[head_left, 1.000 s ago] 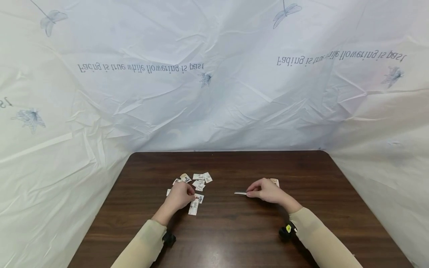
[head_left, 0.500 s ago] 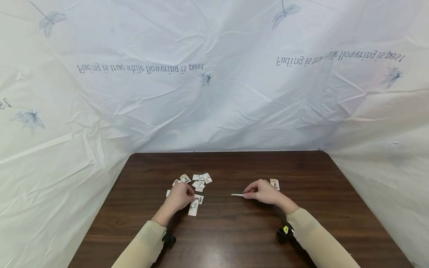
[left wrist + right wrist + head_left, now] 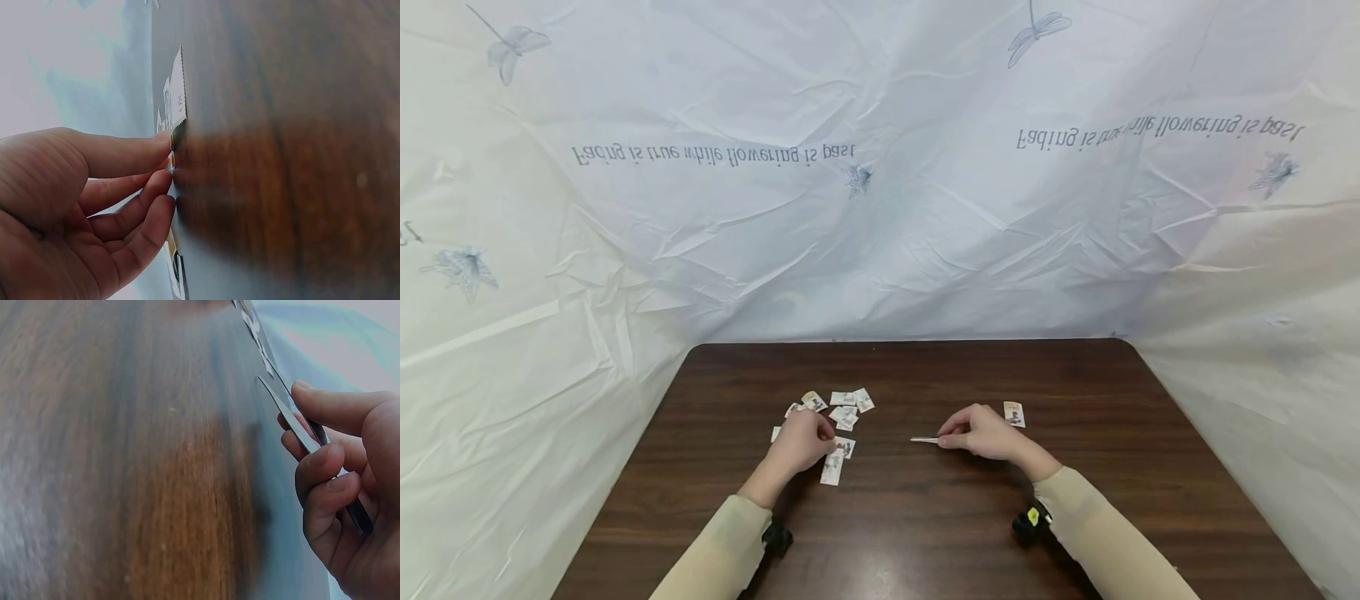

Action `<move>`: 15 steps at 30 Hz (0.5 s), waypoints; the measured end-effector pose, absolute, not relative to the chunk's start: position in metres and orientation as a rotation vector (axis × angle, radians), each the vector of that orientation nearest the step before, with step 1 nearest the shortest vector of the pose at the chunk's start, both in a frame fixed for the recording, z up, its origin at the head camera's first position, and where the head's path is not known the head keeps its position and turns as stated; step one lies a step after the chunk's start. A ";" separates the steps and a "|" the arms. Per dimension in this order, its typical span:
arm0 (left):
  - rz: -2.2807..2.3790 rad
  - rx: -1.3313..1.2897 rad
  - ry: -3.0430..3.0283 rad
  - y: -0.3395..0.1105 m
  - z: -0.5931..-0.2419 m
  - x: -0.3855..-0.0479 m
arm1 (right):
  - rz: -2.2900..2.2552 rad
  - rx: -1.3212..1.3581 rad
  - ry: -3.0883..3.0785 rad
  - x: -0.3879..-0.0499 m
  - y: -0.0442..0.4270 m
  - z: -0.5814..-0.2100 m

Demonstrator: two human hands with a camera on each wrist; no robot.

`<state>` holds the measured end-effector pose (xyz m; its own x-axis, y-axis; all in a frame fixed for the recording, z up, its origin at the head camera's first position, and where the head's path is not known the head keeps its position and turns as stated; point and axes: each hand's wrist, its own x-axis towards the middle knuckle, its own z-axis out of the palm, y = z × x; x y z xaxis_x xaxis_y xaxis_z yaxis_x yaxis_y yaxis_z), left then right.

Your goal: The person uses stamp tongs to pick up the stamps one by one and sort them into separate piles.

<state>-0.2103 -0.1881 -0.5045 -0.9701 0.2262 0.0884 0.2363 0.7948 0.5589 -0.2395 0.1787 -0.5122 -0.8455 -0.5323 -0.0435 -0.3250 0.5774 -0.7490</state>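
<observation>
Several small paper stamps with perforated edges lie on the left part of the table, among them a pale stamp (image 3: 832, 468) overlapping a printed stamp (image 3: 847, 447). My left hand (image 3: 799, 437) is low over this group, thumb and fingertips close together at the printed stamp and apparently pinching its edge; the hand hides part of the group. In the left wrist view a perforated stamp (image 3: 177, 94) shows just past the thumb. To the right, my right hand (image 3: 981, 432) grips metal tweezers (image 3: 285, 411) between thumb and fingers. Their slightly parted tips point left, with nothing visible between them.
Beyond the right hand lies a single stamp (image 3: 1014, 414). More stamps (image 3: 844, 417) are scattered past the left hand. The dark wooden table (image 3: 880, 517) meets a pale printed curtain (image 3: 880, 275) along its back and sides.
My right hand has moved left and slightly nearer with the tweezers, uncovering the single stamp behind it. The left hand and the stamp group look almost unmoved.
</observation>
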 end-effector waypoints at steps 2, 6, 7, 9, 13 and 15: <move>-0.923 -0.386 -2.961 -0.188 -0.504 -0.210 | -1.128 -0.705 2.549 -0.240 0.177 -0.512; -0.931 -0.386 -2.961 -0.189 -0.503 -0.210 | -1.135 -0.706 2.536 -0.240 0.175 -0.513; -0.929 -0.384 -2.962 -0.189 -0.504 -0.210 | -1.140 -0.702 2.528 -0.240 0.174 -0.513; -0.930 -0.388 -2.958 -0.189 -0.504 -0.210 | -1.146 -0.694 2.515 -0.240 0.173 -0.513; -0.934 -0.385 -2.961 -0.189 -0.504 -0.211 | -1.152 -0.681 2.502 -0.239 0.173 -0.514; -0.938 -0.388 -2.959 -0.189 -0.505 -0.211 | -1.148 -0.680 2.503 -0.239 0.173 -0.514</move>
<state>-0.2113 -0.1890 -0.5046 -0.9691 0.2307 0.0869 0.2387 0.7894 0.5656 -0.2393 0.1732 -0.5138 -0.8415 -0.5349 -0.0758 -0.2915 0.5676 -0.7699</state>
